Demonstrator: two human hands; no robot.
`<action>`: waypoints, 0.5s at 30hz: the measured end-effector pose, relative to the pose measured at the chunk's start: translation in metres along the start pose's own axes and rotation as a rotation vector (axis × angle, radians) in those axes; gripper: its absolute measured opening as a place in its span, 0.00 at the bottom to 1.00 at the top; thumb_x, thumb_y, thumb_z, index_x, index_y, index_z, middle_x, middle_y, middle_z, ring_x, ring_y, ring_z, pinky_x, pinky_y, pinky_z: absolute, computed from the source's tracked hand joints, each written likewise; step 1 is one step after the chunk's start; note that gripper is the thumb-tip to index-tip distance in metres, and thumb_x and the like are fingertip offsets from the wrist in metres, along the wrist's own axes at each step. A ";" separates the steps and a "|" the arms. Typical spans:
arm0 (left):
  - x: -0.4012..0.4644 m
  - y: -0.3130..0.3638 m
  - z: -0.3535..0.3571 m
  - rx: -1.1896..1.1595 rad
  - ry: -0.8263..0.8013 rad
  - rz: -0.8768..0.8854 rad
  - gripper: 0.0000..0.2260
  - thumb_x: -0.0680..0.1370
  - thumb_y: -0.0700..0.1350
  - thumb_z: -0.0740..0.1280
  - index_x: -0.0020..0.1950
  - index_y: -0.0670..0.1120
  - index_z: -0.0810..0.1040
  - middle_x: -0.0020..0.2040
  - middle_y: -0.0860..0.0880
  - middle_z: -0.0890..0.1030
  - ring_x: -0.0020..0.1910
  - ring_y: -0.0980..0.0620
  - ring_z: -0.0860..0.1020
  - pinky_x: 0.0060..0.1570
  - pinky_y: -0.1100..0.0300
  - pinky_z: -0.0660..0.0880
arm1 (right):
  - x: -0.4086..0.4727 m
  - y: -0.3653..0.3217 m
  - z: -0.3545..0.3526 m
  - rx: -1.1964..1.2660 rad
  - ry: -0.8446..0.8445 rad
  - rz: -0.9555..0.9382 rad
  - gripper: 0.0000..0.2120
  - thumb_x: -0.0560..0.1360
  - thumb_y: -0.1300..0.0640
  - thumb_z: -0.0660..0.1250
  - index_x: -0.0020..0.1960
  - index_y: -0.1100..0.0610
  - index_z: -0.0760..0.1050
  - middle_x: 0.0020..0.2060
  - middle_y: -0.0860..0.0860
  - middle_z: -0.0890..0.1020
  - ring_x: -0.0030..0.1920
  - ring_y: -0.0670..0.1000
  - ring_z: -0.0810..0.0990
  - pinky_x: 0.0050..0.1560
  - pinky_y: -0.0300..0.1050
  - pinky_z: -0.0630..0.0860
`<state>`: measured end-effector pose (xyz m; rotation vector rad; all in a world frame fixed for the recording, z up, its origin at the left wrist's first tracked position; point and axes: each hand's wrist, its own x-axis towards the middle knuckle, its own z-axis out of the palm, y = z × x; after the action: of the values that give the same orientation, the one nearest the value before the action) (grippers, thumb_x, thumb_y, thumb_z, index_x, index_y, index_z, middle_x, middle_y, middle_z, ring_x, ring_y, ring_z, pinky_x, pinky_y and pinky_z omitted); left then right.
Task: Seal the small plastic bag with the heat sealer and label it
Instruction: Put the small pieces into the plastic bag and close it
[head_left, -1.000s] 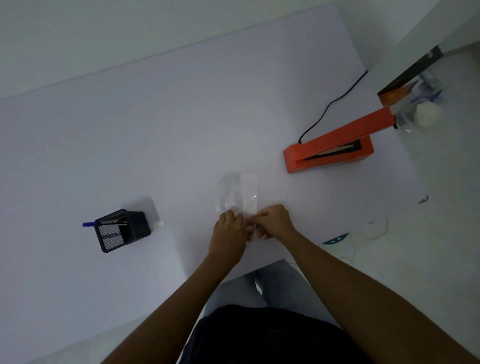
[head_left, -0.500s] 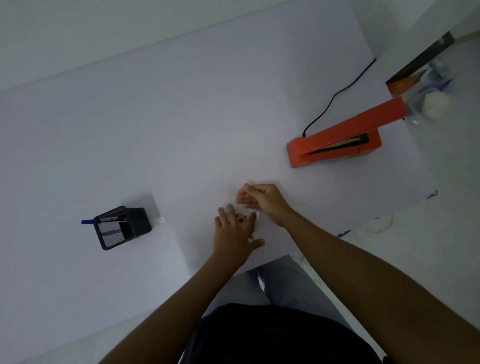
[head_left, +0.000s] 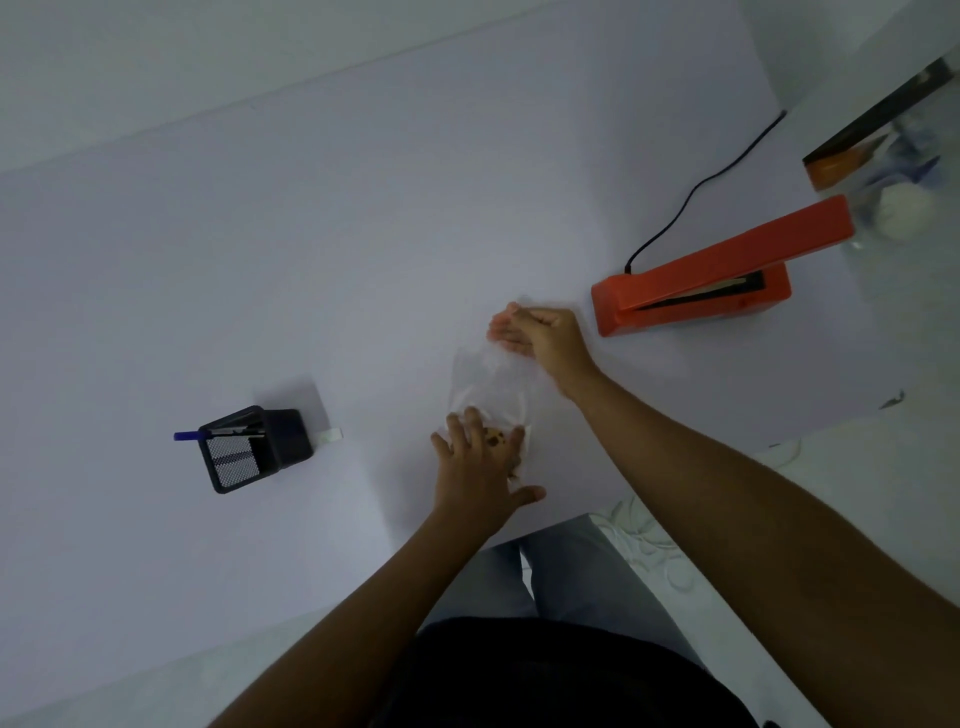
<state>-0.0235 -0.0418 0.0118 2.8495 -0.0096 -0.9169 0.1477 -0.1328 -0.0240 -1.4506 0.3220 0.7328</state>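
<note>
A small clear plastic bag (head_left: 485, 382) lies flat on the white table (head_left: 363, 234), with something small and brown (head_left: 496, 438) inside its near end. My left hand (head_left: 480, 465) lies flat with spread fingers on that near end, pressing it down. My right hand (head_left: 540, 335) rests on the bag's far end with straight fingers, sliding along the plastic. The orange heat sealer (head_left: 711, 278) stands to the right of my right hand with its lever arm raised, a black cord (head_left: 696, 192) running from its back.
A black mesh pen holder (head_left: 254, 449) with a blue pen (head_left: 186, 436) stands at the left, a small white label (head_left: 331, 435) beside it. Clutter and an orange box (head_left: 841, 161) sit off the table's far right. The table's near edge runs just below my left hand.
Both hands pinched the bag's near edge one second ago. My left hand now lies flat on the near end, and my right hand has slid away along the bag toward the sealer.
</note>
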 end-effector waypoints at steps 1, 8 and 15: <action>0.000 0.000 0.000 0.001 -0.001 -0.004 0.40 0.70 0.75 0.56 0.77 0.57 0.53 0.77 0.33 0.51 0.74 0.29 0.53 0.69 0.32 0.55 | -0.011 0.005 0.003 -0.003 -0.045 0.021 0.15 0.81 0.55 0.65 0.54 0.68 0.82 0.49 0.62 0.86 0.51 0.59 0.86 0.57 0.50 0.82; 0.004 0.000 0.004 0.022 -0.023 0.006 0.44 0.69 0.77 0.55 0.79 0.56 0.50 0.77 0.32 0.50 0.74 0.28 0.52 0.69 0.31 0.55 | -0.036 0.040 0.019 -0.045 -0.231 0.172 0.18 0.84 0.56 0.60 0.58 0.69 0.80 0.51 0.64 0.85 0.53 0.60 0.86 0.60 0.54 0.81; 0.006 -0.001 -0.001 0.019 -0.040 0.018 0.45 0.67 0.78 0.57 0.78 0.56 0.52 0.77 0.34 0.52 0.73 0.29 0.54 0.68 0.32 0.57 | 0.009 0.006 0.031 -0.102 -0.213 0.098 0.18 0.84 0.54 0.60 0.59 0.68 0.80 0.53 0.62 0.85 0.54 0.57 0.86 0.58 0.49 0.81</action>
<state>-0.0184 -0.0408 0.0090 2.8431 -0.0481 -0.9761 0.1436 -0.1009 -0.0297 -1.4446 0.1954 0.9867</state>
